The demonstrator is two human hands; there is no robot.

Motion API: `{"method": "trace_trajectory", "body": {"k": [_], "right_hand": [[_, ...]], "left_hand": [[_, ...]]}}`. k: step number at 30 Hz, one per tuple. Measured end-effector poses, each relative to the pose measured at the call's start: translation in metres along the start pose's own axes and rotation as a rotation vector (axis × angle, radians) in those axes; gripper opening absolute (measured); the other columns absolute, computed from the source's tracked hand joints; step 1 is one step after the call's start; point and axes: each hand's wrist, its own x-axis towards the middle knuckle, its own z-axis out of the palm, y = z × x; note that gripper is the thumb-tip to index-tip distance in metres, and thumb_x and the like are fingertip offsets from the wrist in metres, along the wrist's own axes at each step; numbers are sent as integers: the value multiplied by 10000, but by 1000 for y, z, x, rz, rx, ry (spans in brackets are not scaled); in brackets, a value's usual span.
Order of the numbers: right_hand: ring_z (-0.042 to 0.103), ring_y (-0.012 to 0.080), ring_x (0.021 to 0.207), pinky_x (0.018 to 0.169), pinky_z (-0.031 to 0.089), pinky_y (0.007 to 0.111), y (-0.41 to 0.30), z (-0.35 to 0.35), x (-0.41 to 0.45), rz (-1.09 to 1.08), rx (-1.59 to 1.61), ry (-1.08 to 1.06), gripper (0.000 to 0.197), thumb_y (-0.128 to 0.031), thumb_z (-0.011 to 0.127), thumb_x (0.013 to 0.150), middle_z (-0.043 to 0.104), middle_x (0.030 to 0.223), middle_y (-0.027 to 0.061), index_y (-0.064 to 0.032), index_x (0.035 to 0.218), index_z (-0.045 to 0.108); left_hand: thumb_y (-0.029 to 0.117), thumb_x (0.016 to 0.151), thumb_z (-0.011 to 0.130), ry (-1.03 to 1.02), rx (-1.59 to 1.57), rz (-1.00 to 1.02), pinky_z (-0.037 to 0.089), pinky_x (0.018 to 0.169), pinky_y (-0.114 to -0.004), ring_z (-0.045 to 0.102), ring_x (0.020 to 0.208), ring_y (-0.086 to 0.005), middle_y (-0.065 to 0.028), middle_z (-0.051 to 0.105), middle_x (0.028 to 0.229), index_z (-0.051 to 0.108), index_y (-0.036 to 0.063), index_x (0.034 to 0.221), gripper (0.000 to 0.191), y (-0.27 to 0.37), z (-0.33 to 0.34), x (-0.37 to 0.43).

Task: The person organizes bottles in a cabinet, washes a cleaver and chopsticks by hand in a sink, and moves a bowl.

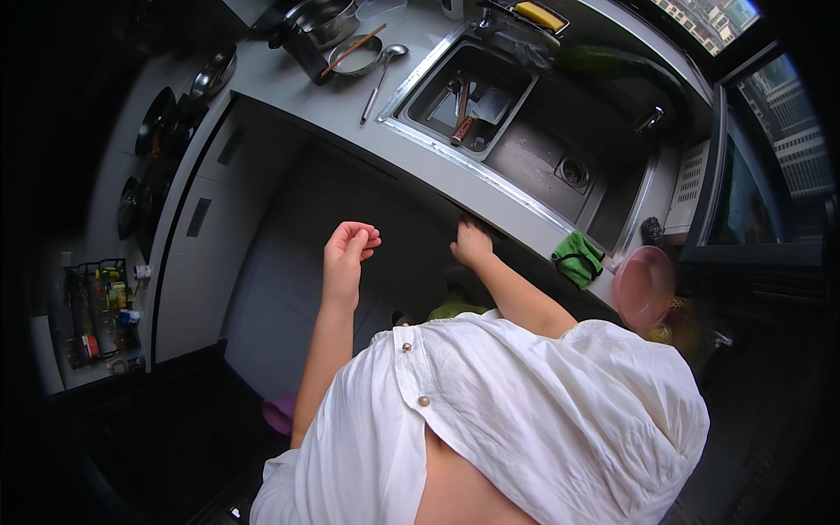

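My left hand [348, 252] hovers over the floor in front of the counter, its fingers loosely curled in and the thumb against them. Nothing shows in it. My right hand [472, 244] reaches the dark slot at the top of the cabinet front [420, 197], just below the counter's edge. Its fingertips are hidden there, so the grip cannot be made out. Above it lies a steel double sink [525, 157]. In the sink's left basin, a cleaver with a reddish-brown handle [463, 130] rests among other utensils.
A ladle [376, 95] and a steel bowl with whitish contents [357, 62] stand on the counter [315, 98]. A green cloth [577, 258] drapes over its front edge, near a pink basin [642, 289]. A long green gourd [617, 63] lies behind the sink. An open window [761, 164] is at the right.
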Motion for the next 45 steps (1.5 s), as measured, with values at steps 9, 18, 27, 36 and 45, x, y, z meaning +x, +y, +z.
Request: {"method": "trace_trajectory", "body": {"k": [9, 18, 27, 36, 45], "right_hand": [[407, 368, 1218, 969, 409, 426, -8, -5, 0, 6, -40, -19, 778, -261, 688, 727, 357, 1339, 235, 38, 1320, 283], [380, 400, 1234, 1003, 371, 429, -13, -21, 17, -89, 111, -155, 804, -302, 694, 737, 322, 1361, 282, 72, 1311, 275], [337, 372, 1282, 1051, 315, 372, -9, -51, 17, -167, 125, -318, 785, -331, 665, 754, 308, 1386, 278, 75, 1329, 319], [307, 344, 1312, 1065, 293, 343, -68, -97, -1, -413, 384, -129, 730, -254, 626, 764, 248, 1437, 247, 51, 1350, 317], [376, 312, 1279, 1038, 333, 363, -157, -117, -21, -712, 616, -239, 676, -175, 635, 786, 364, 1380, 206, -5, 1361, 323]], "left_hand": [[156, 918, 477, 3, 8, 45, 437, 746, -220, 587, 839, -98, -31, 624, 910, 574, 82, 923, 122, 7, 6, 5], [161, 916, 487, 31, -37, 38, 428, 705, -213, 581, 797, -81, -14, 622, 872, 574, 76, 901, 122, 4, 13, 10], [164, 919, 477, -2, -13, 26, 449, 722, -220, 595, 812, -98, -30, 629, 893, 572, 90, 914, 120, 7, 29, 19], [172, 915, 481, 17, -51, 0, 451, 727, -234, 588, 816, -97, -27, 617, 890, 570, 90, 918, 122, -6, 25, 12], [195, 922, 483, 203, -160, 39, 446, 768, -250, 576, 843, -98, -21, 612, 911, 560, 85, 926, 134, 5, -41, -21]]}}
